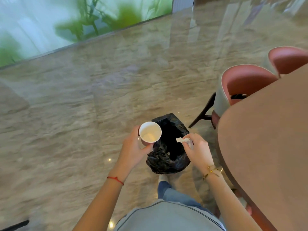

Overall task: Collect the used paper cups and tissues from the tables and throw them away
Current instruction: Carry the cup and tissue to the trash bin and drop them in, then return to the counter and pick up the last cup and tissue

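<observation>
No legible txt anywhere.

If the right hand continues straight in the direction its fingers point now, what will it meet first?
Probably the open bin with the black bag. The right hand, pinching a tissue, points left and down over its mouth. The paper cup lies further left, though depth is unclear.

The bin's [168, 145] black-lined mouth gapes unobstructed; open floor [83, 105] lies left of the bin, the counter [266, 139] and chairs [241, 85] crowd its right.
</observation>
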`<state>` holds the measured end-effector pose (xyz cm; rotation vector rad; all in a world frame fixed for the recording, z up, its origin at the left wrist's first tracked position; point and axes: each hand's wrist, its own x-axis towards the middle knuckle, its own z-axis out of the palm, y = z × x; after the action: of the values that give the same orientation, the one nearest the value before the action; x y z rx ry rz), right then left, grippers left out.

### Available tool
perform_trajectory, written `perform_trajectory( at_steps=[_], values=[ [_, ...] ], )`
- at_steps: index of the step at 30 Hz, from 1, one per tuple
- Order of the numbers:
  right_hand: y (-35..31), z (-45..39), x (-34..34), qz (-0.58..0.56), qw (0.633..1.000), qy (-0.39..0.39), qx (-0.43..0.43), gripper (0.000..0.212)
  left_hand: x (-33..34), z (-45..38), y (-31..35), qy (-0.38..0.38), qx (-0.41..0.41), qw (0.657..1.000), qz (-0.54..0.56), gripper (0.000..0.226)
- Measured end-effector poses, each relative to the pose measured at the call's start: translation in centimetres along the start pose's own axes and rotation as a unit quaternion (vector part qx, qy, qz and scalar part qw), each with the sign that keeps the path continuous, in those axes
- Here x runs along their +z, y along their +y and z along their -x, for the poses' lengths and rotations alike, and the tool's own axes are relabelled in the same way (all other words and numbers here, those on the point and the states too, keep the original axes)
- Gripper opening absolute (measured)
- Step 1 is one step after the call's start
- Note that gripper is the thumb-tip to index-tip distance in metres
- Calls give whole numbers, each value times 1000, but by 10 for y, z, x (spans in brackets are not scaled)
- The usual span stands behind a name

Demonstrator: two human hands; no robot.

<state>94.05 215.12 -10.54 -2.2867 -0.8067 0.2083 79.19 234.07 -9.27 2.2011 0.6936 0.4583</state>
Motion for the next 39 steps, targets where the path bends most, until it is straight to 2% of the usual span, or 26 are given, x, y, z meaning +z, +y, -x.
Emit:
perform_trajectory(
  at_steps=[10,15,17,22,27,31,39],
  values=[
    [43,-143,37,33,996,-30,80,17,64,-168,-27,-123,-18,992,-14,68],
    [62,-164,56,31,983,-100,153,41,89,-209,-50,-232,-58,970,-39,83],
    [63,-165,58,33,978,-106,174,46,90,-218,-59,-249,-62,965,-50,84],
    [45,-163,46,22,983,-44,179,45,65,-234,-61,-263,5,962,-77,63],
    [6,-157,29,29,986,48,156,42,23,-242,-51,-242,104,957,-126,48],
    [-21,-141,29,35,983,83,160,40,-8,-241,-44,-231,167,948,-143,44],
    [-58,-84,38,58,966,121,223,39,-41,-228,-37,-261,231,926,-147,45]
  ],
)
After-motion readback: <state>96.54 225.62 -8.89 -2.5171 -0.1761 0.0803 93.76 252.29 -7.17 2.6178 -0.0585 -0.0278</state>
